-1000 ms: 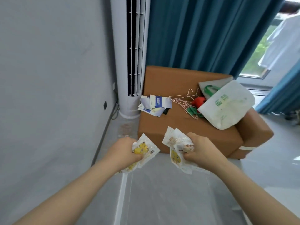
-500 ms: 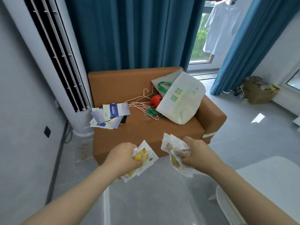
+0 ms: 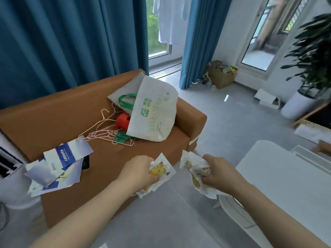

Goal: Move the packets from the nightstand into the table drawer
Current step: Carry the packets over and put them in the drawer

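Observation:
My left hand (image 3: 138, 171) is closed around a bunch of white packets with yellow print (image 3: 161, 171), held low in front of me. My right hand (image 3: 217, 173) grips another bunch of white packets (image 3: 192, 168) beside it. Both hands hover over the grey floor, in front of a brown sofa. A white table (image 3: 286, 178) shows at the lower right, its edge just under my right forearm. No drawer and no nightstand are in view.
The brown sofa (image 3: 53, 122) holds blue-and-white leaflets (image 3: 60, 161), pink wire hangers (image 3: 105, 133), a red object (image 3: 122, 120) and a white bag with green print (image 3: 154, 111). Blue curtains (image 3: 71, 42) hang behind. A cardboard box (image 3: 222, 74) and a potted plant (image 3: 309, 68) stand at the right.
The view has swung to the right: the standing air conditioner has slid out at the left and the white table and plant have come in. Both hands keep their packets.

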Demonstrator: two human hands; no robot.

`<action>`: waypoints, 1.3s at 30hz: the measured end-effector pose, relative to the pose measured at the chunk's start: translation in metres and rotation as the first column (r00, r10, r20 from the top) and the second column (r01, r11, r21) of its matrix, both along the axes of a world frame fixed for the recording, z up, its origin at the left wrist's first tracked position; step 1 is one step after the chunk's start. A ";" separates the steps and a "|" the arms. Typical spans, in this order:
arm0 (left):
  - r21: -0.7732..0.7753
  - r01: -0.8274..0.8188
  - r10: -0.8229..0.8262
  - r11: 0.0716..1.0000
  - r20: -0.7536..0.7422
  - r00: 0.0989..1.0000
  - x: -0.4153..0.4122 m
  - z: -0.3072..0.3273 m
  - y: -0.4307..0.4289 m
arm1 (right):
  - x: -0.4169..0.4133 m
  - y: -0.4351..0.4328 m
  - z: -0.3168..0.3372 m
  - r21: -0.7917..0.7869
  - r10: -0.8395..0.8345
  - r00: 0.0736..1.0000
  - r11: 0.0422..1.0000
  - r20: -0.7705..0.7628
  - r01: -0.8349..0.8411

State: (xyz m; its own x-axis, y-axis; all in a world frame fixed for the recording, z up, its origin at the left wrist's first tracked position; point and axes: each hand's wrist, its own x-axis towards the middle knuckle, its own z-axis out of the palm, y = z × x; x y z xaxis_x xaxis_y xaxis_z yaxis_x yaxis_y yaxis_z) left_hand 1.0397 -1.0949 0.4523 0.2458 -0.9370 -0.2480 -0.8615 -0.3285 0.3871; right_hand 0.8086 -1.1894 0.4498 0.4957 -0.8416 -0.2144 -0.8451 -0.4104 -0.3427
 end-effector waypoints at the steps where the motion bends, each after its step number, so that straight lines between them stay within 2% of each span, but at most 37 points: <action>1: -0.002 0.028 -0.028 1.000 -0.010 1.000 -0.001 -0.003 -0.017 | -0.003 -0.010 -0.002 0.011 -0.022 1.000 1.000 0.002 0.022; 6: -0.009 0.175 -0.175 0.985 -0.003 0.985 -0.020 -0.010 -0.110 | -0.026 -0.070 -0.016 0.025 -0.119 0.993 0.993 0.012 0.119; 11: -0.028 0.198 -0.199 0.980 -0.033 0.980 -0.052 -0.016 -0.196 | -0.058 -0.140 -0.024 0.023 -0.196 0.981 0.980 0.011 0.196; 24: -0.002 0.350 -0.350 0.937 0.030 0.936 -0.126 -0.020 -0.407 | -0.141 -0.311 -0.027 0.009 -0.348 0.938 0.938 0.008 0.348; 32: 0.022 0.508 -0.509 0.861 0.049 0.860 -0.137 -0.021 -0.563 | -0.149 -0.433 -0.040 0.017 -0.478 0.878 0.878 -0.014 0.479; 39: 0.076 0.634 -0.637 0.769 0.016 0.771 -0.167 -0.033 -0.680 | -0.171 -0.506 -0.045 0.064 -0.621 0.783 0.780 -0.045 0.622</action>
